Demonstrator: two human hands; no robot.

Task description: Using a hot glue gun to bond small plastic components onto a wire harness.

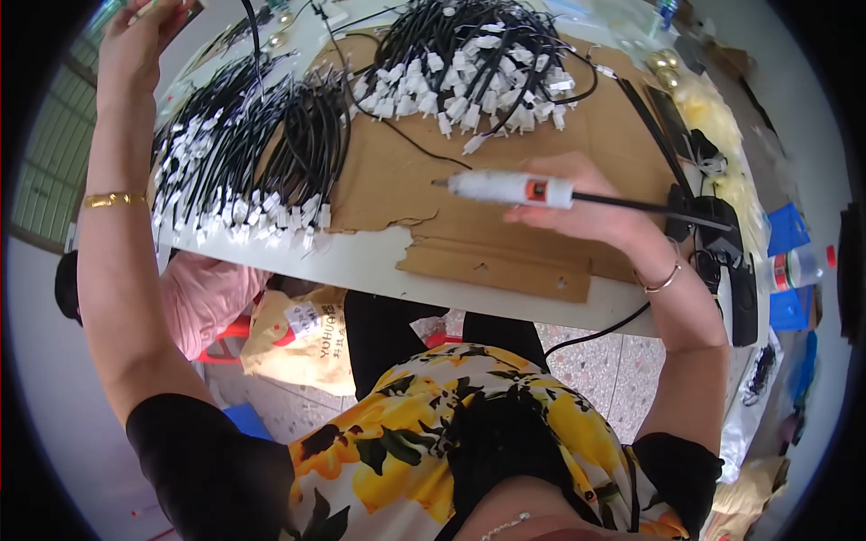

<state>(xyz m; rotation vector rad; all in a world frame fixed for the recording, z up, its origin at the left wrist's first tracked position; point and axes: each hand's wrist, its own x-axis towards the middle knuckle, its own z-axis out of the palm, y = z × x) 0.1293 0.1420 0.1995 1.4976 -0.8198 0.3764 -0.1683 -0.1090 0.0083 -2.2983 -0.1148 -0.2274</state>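
My right hand [568,176] is closed around what looks like a white hot glue gun [496,187] with an orange patch. Its pointed metal tip faces left above the brown cardboard [388,180], and a straight black rod [649,209] runs out of its back to the right. Raised at the far upper left, my left hand [149,32] has its fingers closed near the picture's edge, with a pale bit showing by them that I cannot make out. Below it lie bundles of black cables [244,135] with white connectors. A larger cable heap [478,68] sits at the far side.
At the table's right side stand a black power strip [741,288] and a dark flat object [667,117]. A clear bottle [794,270] lies beyond it. A person in a pink top [212,298] is at the left, beside a brown paper sack [302,338] below the table.
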